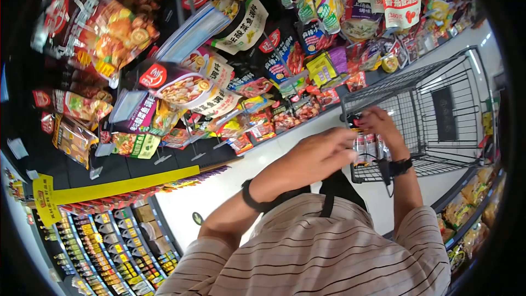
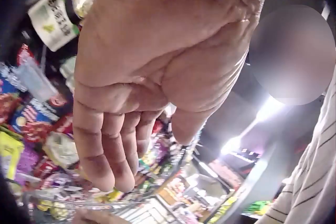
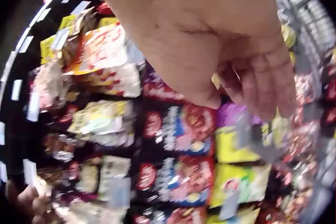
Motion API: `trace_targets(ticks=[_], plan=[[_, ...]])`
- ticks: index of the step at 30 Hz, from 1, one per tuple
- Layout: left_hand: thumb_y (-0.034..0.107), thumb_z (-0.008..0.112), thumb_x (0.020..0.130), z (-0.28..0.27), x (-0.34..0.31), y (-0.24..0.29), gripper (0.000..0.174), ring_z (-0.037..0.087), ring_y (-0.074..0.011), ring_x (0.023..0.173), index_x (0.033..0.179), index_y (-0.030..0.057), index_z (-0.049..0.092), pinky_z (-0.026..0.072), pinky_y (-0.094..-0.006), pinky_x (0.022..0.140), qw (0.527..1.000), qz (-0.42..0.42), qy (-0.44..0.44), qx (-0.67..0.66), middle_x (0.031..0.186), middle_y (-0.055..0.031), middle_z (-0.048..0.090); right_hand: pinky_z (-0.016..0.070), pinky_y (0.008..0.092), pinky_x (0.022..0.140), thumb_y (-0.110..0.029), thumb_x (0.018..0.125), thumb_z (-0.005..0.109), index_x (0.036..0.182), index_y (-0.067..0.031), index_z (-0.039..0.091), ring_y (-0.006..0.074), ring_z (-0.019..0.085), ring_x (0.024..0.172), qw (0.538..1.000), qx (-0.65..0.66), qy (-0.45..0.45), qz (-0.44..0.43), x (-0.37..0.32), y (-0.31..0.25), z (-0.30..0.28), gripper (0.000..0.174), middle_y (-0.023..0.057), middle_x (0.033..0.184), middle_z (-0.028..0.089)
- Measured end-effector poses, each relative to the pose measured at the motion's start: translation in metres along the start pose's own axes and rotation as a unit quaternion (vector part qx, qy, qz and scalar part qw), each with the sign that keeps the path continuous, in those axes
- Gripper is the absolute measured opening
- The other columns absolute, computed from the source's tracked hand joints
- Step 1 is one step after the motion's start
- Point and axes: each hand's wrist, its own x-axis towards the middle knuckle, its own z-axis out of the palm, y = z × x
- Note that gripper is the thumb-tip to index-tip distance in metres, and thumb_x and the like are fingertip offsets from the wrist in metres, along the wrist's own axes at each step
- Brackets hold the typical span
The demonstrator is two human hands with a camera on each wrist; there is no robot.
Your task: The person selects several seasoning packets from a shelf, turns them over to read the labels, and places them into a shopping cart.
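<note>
In the head view my left hand [image 1: 326, 151] reaches across in front of my body toward the shopping cart, its fingers pointing at the cart's near end. The left wrist view shows that hand's [image 2: 142, 77] bare palm, with extended fingers and nothing held. My right hand [image 1: 381, 123] is raised over the near rim of the wire shopping cart [image 1: 422, 115]. Its fingers bend loosely in the right wrist view, where the hand [image 3: 226, 50] overlaps hanging seasoning packs and holds nothing. Several red-and-white packs [image 1: 366, 145] show through the cart's near end, below the right hand.
A black display wall [image 1: 142, 153] with hooks carries hanging pouches [image 1: 181, 85] on the left and ahead. A yellow shelf strip [image 1: 126, 185] runs along its lower edge. Lower shelves [image 1: 109, 246] of small goods stand at bottom left; bagged foods [image 1: 463, 208] line the right side.
</note>
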Motion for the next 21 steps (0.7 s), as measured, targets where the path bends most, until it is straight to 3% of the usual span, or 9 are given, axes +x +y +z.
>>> trace_targets(ticks=[1,2,3,5,8,9,21], plan=[[0.03,0.059,0.096,0.005,0.007,0.014,0.041,0.065,-0.0298,0.102,0.124,-0.0006,0.053,0.0522,-0.0378,0.084,0.997,0.06,-0.008,0.042,0.11,-0.0173,0.065,0.0547,0.032,0.076,-0.023,0.092,0.062,0.124,-0.0034,0.056,0.0194,0.066,0.093,0.984,-0.062,-0.098,-0.135,-0.015,-0.024,0.036,0.038,0.011,0.108,0.066],[0.027,0.063,0.092,0.013,0.013,0.025,0.038,0.066,-0.0342,0.093,0.117,-0.0011,0.055,0.0525,-0.0399,0.079,0.989,0.119,-0.015,0.084,0.1,-0.0175,0.065,0.0549,0.0317,0.078,-0.02,0.094,0.061,0.133,-0.0044,0.051,0.022,0.067,0.094,0.939,-0.095,-0.183,-0.274,-0.031,-0.047,0.072,0.044,0.0137,0.111,0.064],[0.027,0.064,0.091,0.023,0.018,0.033,0.037,0.066,-0.0353,0.089,0.113,-0.0017,0.056,0.0524,-0.0414,0.077,0.974,0.196,0.006,0.111,0.096,-0.0175,0.065,0.0549,0.0317,0.078,-0.021,0.094,0.061,0.133,-0.0044,0.051,0.0219,0.067,0.094,0.894,-0.097,-0.27,-0.344,-0.038,-0.061,0.113,0.044,0.0136,0.111,0.064],[0.027,0.066,0.088,0.04,0.023,0.048,0.035,0.065,-0.0375,0.081,0.104,-0.0028,0.057,0.0523,-0.0444,0.073,0.924,0.341,0.05,0.164,0.089,-0.0175,0.063,0.055,0.0316,0.078,-0.021,0.094,0.061,0.133,-0.0044,0.051,0.0217,0.067,0.094,0.869,-0.055,-0.399,-0.286,-0.037,-0.076,0.183,0.044,0.0134,0.111,0.064],[0.027,0.064,0.089,0.038,0.004,0.076,0.034,0.063,-0.0356,0.088,0.102,-0.0019,0.053,0.0513,-0.0452,0.072,0.918,0.336,-0.033,0.21,0.091,-0.017,0.061,0.0552,0.0316,0.078,-0.022,0.094,0.061,0.132,-0.0043,0.052,0.0214,0.067,0.095,0.855,-0.037,-0.478,-0.2,-0.033,-0.081,0.245,0.044,0.0131,0.112,0.064],[0.03,0.064,0.089,0.038,-0.003,0.076,0.035,0.063,-0.0355,0.084,0.096,-0.0025,0.053,0.0515,-0.0447,0.071,0.91,0.355,-0.024,0.215,0.088,-0.018,0.06,0.0552,0.0316,0.078,-0.023,0.094,0.061,0.132,-0.0043,0.052,0.0213,0.067,0.095,0.848,-0.038,-0.494,-0.186,-0.033,-0.08,0.259,0.044,0.013,0.112,0.064],[0.029,0.065,0.088,-0.009,-0.067,0.041,0.034,0.065,-0.0355,0.079,0.096,-0.0021,0.055,0.0533,-0.0438,0.068,0.907,0.319,-0.015,0.273,0.088,-0.0174,0.061,0.0559,0.0314,0.077,-0.027,0.094,0.062,0.13,-0.0042,0.054,0.02,0.066,0.095,0.817,-0.071,-0.559,-0.123,-0.023,-0.08,0.337,0.043,0.0118,0.113,0.064]])
